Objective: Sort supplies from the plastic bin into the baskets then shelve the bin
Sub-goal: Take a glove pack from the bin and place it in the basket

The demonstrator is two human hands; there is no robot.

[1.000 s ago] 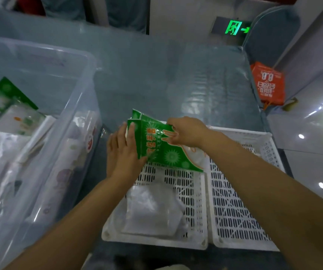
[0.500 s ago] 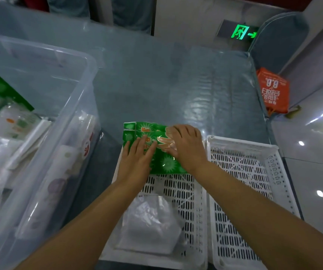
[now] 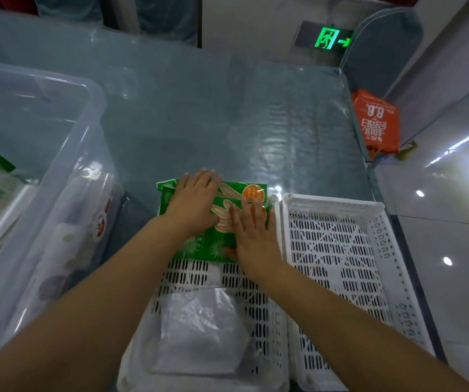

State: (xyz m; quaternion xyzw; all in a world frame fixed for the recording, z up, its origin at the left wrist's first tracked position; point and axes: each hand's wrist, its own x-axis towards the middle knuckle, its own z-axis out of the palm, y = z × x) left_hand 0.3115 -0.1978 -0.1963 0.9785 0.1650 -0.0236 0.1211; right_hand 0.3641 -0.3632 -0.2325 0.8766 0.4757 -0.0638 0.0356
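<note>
Both hands lie flat, fingers spread, on green snack packets (image 3: 213, 244) at the 12 o'clock end of the left white basket (image 3: 258, 312) — the left hand (image 3: 195, 200) toward 11 o'clock, the right hand (image 3: 253, 236) toward 1 o'clock, pressing rather than gripping. A clear plastic packet (image 3: 202, 332) lies at the basket's 6 o'clock end. The right white basket (image 3: 349, 273) sits just beside it at 3 o'clock — the clear plastic bin (image 3: 66, 154) of supplies at 9 o'clock.

Glossy green foil packets (image 3: 222, 222) under my hands, matt white perforated plastic baskets (image 3: 338, 250); clear smooth plastic bin (image 3: 66, 154), glossy film-covered tabletop (image 3: 199, 123)
</note>
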